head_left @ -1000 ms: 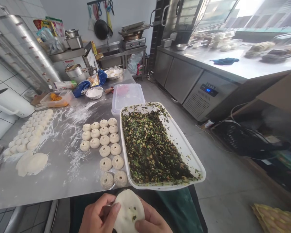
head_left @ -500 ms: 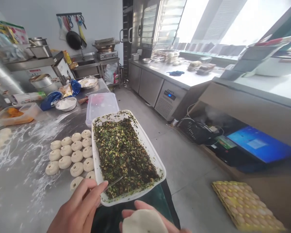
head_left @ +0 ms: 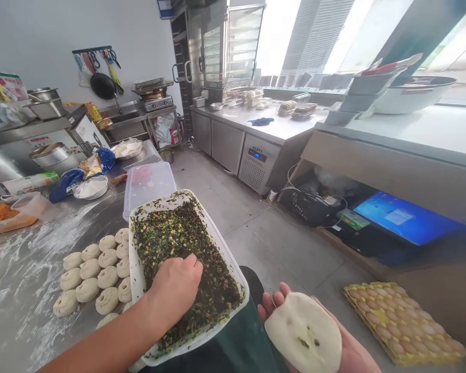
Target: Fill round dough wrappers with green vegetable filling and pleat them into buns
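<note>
My left hand reaches into the white tray of chopped green filling, fingers curled down into the filling; a thin utensil it held earlier is hidden now. My right hand lies palm up at the lower right, holding a flat round dough wrapper with a few green specks on it. Several shaped buns sit in rows on the floured steel table just left of the tray.
A lidded clear container stands behind the tray. Bowls, bags and an orange-filled tub crowd the table's far end. A steel counter runs along the right. An egg tray lies on the floor beside a lit screen.
My left hand moved from the tray's near edge forward into the filling. My right hand with the wrapper shifted right and is in fuller view. The view swung further right.
</note>
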{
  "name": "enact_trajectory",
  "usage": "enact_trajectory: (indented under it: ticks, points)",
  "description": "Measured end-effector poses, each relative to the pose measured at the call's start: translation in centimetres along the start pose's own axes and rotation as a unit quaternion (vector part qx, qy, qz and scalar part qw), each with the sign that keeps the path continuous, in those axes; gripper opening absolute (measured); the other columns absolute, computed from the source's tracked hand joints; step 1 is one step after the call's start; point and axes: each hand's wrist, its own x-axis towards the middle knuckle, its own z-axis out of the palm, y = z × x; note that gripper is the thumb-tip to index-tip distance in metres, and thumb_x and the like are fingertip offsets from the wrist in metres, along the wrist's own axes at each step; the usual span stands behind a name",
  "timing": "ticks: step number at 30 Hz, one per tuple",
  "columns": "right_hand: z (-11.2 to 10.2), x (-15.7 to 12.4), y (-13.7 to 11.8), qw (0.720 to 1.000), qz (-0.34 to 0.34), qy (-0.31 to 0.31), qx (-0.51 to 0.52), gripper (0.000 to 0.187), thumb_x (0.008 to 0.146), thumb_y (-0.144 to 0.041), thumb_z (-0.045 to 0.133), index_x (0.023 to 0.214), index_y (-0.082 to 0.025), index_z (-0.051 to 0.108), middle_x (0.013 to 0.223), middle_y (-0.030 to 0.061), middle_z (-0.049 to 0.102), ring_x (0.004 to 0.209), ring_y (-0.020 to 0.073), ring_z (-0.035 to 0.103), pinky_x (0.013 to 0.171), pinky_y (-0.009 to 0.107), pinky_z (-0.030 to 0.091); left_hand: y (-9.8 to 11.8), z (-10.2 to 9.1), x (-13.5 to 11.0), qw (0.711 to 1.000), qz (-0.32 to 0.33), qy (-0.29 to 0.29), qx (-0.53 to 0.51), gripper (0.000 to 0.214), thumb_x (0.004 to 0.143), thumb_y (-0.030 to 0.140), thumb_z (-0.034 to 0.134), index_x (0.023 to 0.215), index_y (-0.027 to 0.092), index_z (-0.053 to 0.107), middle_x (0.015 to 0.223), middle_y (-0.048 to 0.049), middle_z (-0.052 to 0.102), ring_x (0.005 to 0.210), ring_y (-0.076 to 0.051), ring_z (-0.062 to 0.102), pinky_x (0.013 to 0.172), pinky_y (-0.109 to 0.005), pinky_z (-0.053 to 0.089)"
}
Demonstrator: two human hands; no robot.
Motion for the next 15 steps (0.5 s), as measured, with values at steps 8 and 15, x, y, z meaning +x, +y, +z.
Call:
enact_trajectory:
  ticks: [8, 15]
  points:
    - [0.1, 0.5, -0.2, 0.996, -0.052, 0.073, 0.002, 0.049, 0.095, -0.003, 0.04, 0.138, -0.011, 0.062, 0.127, 0.0218, 0.076, 0.109, 0.0303, 0.077, 0.088, 0.047, 0.069, 1.1, -0.4, -1.7, 0.995, 0.035, -0.04, -0.087, 0.021, 0.093, 0.011, 0.052, 0.087, 0.023, 0.069, 0.088, -0.0038, 0.07, 0.075, -0.021, 0.071, 0.07, -0.03, 0.052]
    - [-1.9, 2.1, -1.1, 0.989, -0.111, 0.062, -0.068, 0.049, 0.092, 0.0, 0.047, 0.138, -0.009, 0.06, 0.11, 0.0211, 0.08, 0.098, 0.0358, 0.08, 0.085, 0.058, 0.069, 0.8, -0.4, -2.6, 0.974, 0.005, -0.049, -0.222, 0.027, 0.094, 0.018, 0.052, 0.087, 0.027, 0.076, 0.091, -0.0019, 0.076, 0.088, -0.02, 0.071, 0.082, -0.029, 0.047]
